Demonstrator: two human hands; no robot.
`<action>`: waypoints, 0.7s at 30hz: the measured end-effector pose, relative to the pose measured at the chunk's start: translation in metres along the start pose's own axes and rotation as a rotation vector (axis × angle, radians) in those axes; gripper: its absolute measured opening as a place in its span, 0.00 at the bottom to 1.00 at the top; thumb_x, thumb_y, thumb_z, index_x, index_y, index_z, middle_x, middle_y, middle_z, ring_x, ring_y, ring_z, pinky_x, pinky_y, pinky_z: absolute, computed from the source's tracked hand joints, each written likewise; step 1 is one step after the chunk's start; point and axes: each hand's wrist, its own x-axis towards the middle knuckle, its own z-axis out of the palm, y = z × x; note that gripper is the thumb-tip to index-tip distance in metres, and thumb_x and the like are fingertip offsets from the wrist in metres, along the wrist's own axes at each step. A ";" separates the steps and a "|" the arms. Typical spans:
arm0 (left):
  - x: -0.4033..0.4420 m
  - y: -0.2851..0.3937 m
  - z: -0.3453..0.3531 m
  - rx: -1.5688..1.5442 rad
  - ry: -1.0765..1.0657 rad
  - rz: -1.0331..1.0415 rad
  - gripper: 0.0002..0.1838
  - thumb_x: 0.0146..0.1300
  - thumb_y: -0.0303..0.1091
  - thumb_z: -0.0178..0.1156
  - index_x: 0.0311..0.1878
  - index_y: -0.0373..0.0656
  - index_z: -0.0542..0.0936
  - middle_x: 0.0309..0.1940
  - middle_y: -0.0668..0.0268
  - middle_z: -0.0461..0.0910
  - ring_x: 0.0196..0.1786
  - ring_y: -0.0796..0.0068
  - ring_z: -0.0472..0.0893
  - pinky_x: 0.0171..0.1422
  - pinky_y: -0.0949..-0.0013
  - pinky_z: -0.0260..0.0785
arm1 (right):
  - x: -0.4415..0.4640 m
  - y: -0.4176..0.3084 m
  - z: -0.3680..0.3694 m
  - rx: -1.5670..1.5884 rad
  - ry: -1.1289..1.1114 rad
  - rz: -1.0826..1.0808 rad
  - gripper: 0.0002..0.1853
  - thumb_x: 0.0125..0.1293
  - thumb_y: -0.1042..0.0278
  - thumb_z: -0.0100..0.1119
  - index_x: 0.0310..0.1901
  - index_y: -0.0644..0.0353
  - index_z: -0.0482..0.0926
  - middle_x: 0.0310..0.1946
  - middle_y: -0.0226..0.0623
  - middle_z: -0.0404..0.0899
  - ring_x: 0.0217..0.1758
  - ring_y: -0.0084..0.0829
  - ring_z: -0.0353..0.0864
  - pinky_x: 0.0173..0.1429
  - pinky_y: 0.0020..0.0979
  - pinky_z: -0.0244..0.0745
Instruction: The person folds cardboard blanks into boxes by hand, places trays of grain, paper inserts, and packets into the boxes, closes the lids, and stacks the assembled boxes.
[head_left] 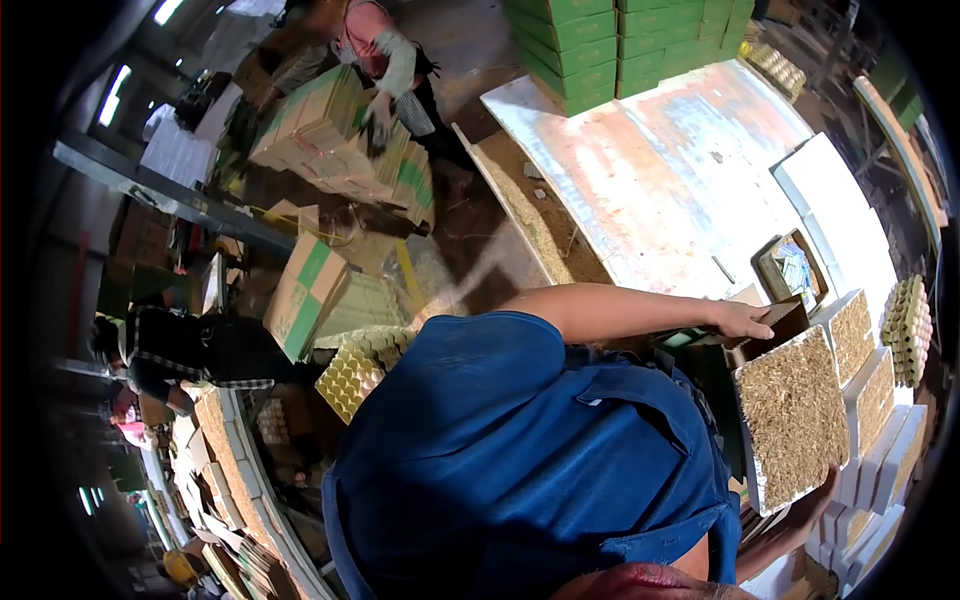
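My left hand [742,320] reaches across at the right, its fingers over the edge of an open brown cardboard box [783,326]. Below it, my right hand [822,497] grips the lower edge of a white foam box [793,420] whose face is covered with straw-coloured husks. That box is tilted against the cardboard box and hides part of it. Much of my right palm is out of sight behind the foam box. More white foam boxes with husks [873,392] stand close by on the right.
A worktable [650,165] carries stacked green cartons [585,50] and a small open box [790,270] of packets. Egg trays [905,330] stand at the far right. Another person [385,60] handles flattened cartons [320,130]; a second person [190,345] works at another table.
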 end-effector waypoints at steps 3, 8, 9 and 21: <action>0.025 -0.039 0.009 0.075 0.058 0.042 0.54 0.66 0.71 0.45 0.78 0.32 0.47 0.76 0.42 0.52 0.78 0.52 0.57 0.80 0.63 0.48 | 0.020 -0.003 0.002 -0.095 -0.063 0.018 0.37 0.66 0.43 0.55 0.68 0.64 0.67 0.64 0.43 0.71 0.65 0.38 0.70 0.71 0.39 0.61; 0.002 -0.017 0.003 0.121 0.082 -0.002 0.49 0.70 0.69 0.35 0.75 0.29 0.54 0.72 0.39 0.61 0.74 0.48 0.64 0.78 0.61 0.53 | 0.064 0.001 -0.011 -0.315 -0.103 -0.065 0.36 0.66 0.47 0.57 0.67 0.66 0.68 0.63 0.42 0.72 0.66 0.37 0.68 0.73 0.37 0.56; 0.001 -0.016 0.002 0.111 0.093 0.008 0.49 0.70 0.69 0.34 0.74 0.28 0.56 0.70 0.39 0.64 0.72 0.46 0.66 0.77 0.60 0.54 | 0.063 -0.001 -0.008 -0.318 -0.102 -0.065 0.36 0.66 0.47 0.57 0.67 0.66 0.68 0.63 0.42 0.72 0.66 0.37 0.68 0.73 0.37 0.56; 0.003 -0.028 -0.010 0.098 -0.011 0.061 0.46 0.72 0.68 0.21 0.75 0.35 0.55 0.74 0.46 0.56 0.76 0.51 0.56 0.80 0.58 0.47 | 0.056 0.029 0.013 -0.339 -0.029 -0.363 0.30 0.71 0.51 0.54 0.64 0.67 0.71 0.62 0.40 0.74 0.66 0.34 0.69 0.73 0.36 0.57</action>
